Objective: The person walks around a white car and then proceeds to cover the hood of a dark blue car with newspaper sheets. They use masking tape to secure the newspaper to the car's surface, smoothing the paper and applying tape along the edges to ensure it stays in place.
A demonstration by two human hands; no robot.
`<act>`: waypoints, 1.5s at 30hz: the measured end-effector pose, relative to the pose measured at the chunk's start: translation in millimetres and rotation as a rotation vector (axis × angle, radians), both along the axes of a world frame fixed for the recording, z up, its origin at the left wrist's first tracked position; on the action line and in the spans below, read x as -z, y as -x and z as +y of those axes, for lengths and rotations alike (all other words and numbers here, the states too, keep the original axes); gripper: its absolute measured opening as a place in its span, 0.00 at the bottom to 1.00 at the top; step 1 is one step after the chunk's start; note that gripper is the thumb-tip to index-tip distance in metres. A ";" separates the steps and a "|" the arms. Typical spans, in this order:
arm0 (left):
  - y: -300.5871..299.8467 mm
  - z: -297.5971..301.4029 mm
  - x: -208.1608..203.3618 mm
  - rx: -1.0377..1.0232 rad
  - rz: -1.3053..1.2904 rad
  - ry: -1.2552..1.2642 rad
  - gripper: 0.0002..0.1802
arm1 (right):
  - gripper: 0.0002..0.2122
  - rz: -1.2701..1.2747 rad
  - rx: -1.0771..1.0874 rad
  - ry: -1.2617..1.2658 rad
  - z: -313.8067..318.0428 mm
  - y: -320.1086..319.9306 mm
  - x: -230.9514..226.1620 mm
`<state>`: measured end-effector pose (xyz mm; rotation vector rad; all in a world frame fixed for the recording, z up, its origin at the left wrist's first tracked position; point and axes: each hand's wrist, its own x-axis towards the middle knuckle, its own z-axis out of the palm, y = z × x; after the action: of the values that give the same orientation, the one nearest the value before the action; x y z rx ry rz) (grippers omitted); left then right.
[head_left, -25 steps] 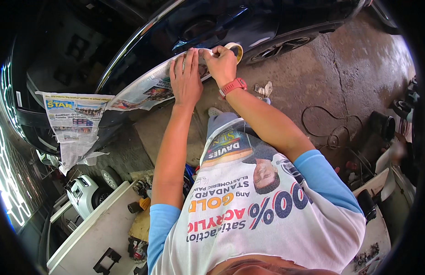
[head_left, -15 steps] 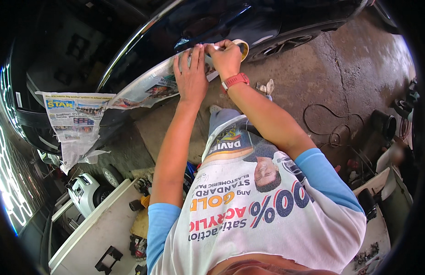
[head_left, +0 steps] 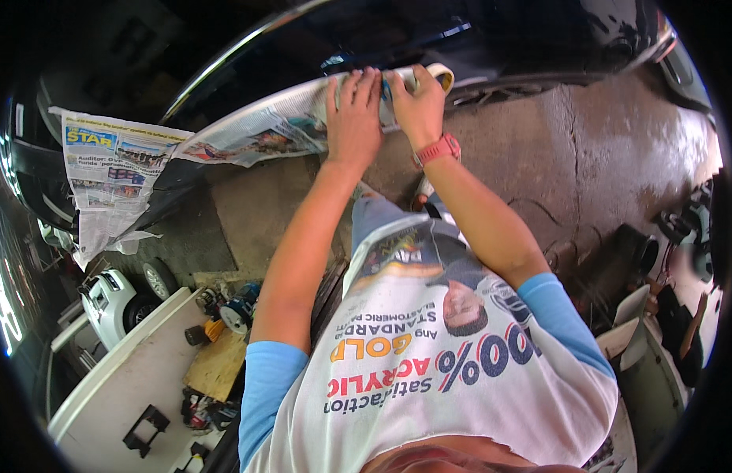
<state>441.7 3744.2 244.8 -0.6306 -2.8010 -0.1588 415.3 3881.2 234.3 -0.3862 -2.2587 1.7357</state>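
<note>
My left hand point(head_left: 355, 118) lies flat, fingers stretched out, on a strip of newspaper point(head_left: 252, 132) along the lower edge of a dark, glossy car body point(head_left: 382, 35). Close beside it, my right hand point(head_left: 417, 106) is closed round a roll of masking tape point(head_left: 445, 77), whose yellowish inner ring shows past the fingers. Pale tape seems to run along the paper's upper edge; the fingers partly hide it. A red watch point(head_left: 438, 150) is on my right wrist. Further left, a second newspaper sheet point(head_left: 113, 177) hangs from the car.
The car's wheel point(head_left: 500, 93) is just right of my hands. On the concrete floor point(head_left: 532, 158) lies a dark cable. A black tub point(head_left: 640, 248) stands at the right. Lower left are a white panel point(head_left: 129, 363), a yellow-and-black power tool point(head_left: 204, 333) and a white car point(head_left: 113, 303).
Both hands have shifted a little right along the car's edge, the tape roll going with the right hand. My left hand still rests on the paper. The whole view has shifted slightly.
</note>
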 end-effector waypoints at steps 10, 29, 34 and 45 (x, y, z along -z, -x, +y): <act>2.9 35.4 14.3 -0.129 0.036 -0.191 0.27 | 0.15 -0.043 -0.084 0.037 35.9 -21.0 55.3; -7.5 -273.8 30.4 -0.834 0.214 -0.349 0.45 | 0.14 -0.859 -0.705 0.446 54.3 -141.7 61.6; -31.8 -324.1 28.8 -1.241 -0.073 -0.605 0.56 | 0.24 -0.784 -0.671 0.881 50.2 -139.1 12.4; -226.5 -277.9 -17.9 -0.641 -0.182 -2.261 0.29 | 0.19 -0.351 -0.446 1.129 41.1 -65.2 -115.8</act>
<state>668.3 3466.3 262.7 0.7906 -1.0823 -2.4163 480.5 3922.3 350.0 -0.4151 -1.3267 3.2947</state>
